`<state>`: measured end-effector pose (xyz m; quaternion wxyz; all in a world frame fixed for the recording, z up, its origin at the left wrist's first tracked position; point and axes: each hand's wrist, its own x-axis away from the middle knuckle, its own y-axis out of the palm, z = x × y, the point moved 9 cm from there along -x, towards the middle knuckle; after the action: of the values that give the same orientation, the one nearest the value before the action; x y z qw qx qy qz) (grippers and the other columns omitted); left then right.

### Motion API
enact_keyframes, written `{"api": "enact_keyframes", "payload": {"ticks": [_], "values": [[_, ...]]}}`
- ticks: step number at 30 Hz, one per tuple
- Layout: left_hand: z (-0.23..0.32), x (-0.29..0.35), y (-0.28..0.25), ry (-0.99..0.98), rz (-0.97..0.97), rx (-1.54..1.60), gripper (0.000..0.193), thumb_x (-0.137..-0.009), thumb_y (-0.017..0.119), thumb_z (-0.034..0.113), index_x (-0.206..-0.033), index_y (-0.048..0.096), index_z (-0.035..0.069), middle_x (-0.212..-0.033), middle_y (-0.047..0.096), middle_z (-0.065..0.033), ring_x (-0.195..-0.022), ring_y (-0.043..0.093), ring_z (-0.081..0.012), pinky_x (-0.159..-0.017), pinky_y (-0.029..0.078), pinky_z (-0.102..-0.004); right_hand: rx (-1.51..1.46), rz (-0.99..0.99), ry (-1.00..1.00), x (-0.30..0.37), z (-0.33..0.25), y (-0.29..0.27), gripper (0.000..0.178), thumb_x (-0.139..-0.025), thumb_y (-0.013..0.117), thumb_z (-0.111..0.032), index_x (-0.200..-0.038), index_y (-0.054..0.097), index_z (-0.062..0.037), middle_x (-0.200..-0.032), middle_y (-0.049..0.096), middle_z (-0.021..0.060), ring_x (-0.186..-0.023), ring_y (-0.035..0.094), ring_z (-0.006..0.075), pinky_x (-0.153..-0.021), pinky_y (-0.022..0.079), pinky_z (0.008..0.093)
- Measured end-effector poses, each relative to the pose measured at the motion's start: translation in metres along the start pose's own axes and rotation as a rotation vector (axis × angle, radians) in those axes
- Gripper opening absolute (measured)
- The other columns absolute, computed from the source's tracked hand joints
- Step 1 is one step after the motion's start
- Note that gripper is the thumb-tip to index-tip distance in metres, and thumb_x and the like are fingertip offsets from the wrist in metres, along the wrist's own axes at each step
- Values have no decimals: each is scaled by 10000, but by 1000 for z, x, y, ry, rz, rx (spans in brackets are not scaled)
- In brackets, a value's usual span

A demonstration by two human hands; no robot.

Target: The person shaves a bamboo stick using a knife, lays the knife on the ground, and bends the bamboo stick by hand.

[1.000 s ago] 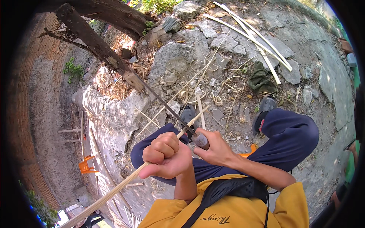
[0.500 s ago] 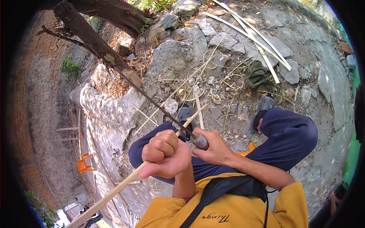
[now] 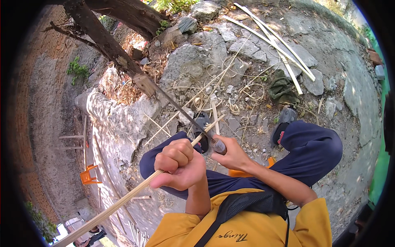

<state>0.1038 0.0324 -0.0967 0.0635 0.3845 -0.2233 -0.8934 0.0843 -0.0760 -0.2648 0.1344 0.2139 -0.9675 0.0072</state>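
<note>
My left hand (image 3: 179, 164) is closed in a fist round a long pale bamboo strip (image 3: 119, 202). The strip slants from the lower left edge up through the fist, and its short free end (image 3: 216, 122) points up and right. In my right hand (image 3: 234, 154) is the grey handle of a long, thin-bladed knife (image 3: 183, 113). Its dark blade crosses the strip just beyond my left fist and seems to touch it. The blade's far end reaches the cut end of a slanting log (image 3: 144, 83); whether it rests on the wood I cannot tell.
Pale flat strips (image 3: 273, 41) lie on broken concrete at the far right. Thin shavings (image 3: 234, 108) curl on the ground ahead of my shoes. A dark green cloth (image 3: 282, 87) is crumpled near my right foot. An orange plastic chair (image 3: 89, 175) stands off to the left.
My right hand has drawn the knife slightly down and to the right, so the blade no longer overlaps the log's end as far. The left hand keeps its grip on the bamboo strip, nearly still.
</note>
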Motion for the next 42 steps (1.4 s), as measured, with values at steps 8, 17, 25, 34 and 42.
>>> {"api": "enact_keyframes", "payload": {"ticks": [8,17,25,34,42], "values": [[4,1,-1,14,-53,-54,611,-1014,337,640,-648,262,156,-467,202,52,-400,126,-58,-396,87,-272,-65,-7,1,10,-40,0,222,-761,659,-111,-914,559,15,-629,525,57,-570,446,123,-535,399,327],[6,2,-4,19,-99,19,635,-1015,412,590,-613,280,116,-452,240,49,-366,161,-54,-371,106,-258,-39,2,-42,3,-37,1,249,-743,674,-115,-940,596,15,-597,521,113,-525,462,205,-532,416,351],[7,-1,-6,18,-97,49,636,-1014,410,593,-610,280,120,-453,226,61,-366,153,-52,-369,100,-250,-8,-38,-109,6,-50,3,259,-742,682,-135,-926,592,23,-629,567,156,-539,511,222,-561,453,371],[3,-4,-7,-20,-105,0,621,-1012,330,646,-634,250,161,-461,196,52,-392,112,-59,-396,78,-266,31,-70,-60,6,-54,4,273,-749,678,-144,-946,593,24,-638,565,115,-563,479,161,-542,432,354],[4,-5,-10,-18,-73,-33,617,-1019,320,639,-635,253,160,-469,195,49,-394,114,-60,-403,70,-270,5,30,64,-6,-8,3,264,-769,676,-179,-908,584,25,-675,586,149,-597,505,206,-603,464,397]]}}
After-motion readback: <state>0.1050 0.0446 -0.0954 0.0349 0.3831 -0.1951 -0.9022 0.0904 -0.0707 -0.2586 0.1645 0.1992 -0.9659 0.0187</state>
